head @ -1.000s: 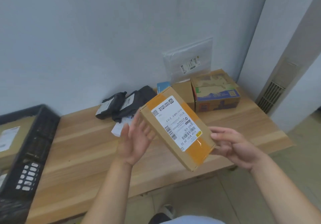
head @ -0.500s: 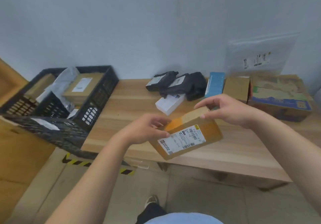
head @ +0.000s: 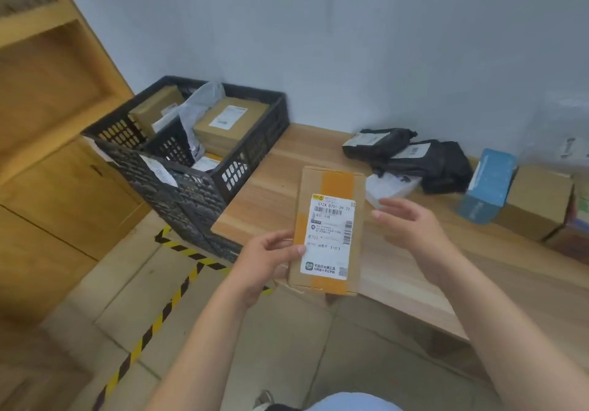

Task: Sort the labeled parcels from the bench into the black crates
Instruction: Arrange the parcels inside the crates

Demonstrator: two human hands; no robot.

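Left fingers: the left hand grips the cardboard parcel, thumb pressed on the left edge of its white label, the other fingers hidden behind it.
Right fingers: straight and slightly spread; the right hand is just beside the parcel's right edge, and I cannot tell whether it touches.
Wooden cabinet: far left.
Hazard tape: yellow-black stripe on the floor.
Front black crate: nearest the cabinet, lower than the other crate; a white-labelled packet lies in it.
Rear black crate: at the bench's left end, holding a labelled brown box, a second brown box and a grey poly bag between them.
Parcel position: held upright in the air, label facing the camera, over the front edge of the bench, right of both crates.
Bench, right part: two black mailers with labels, a white box, a tilted blue box, then a plain cardboard box.
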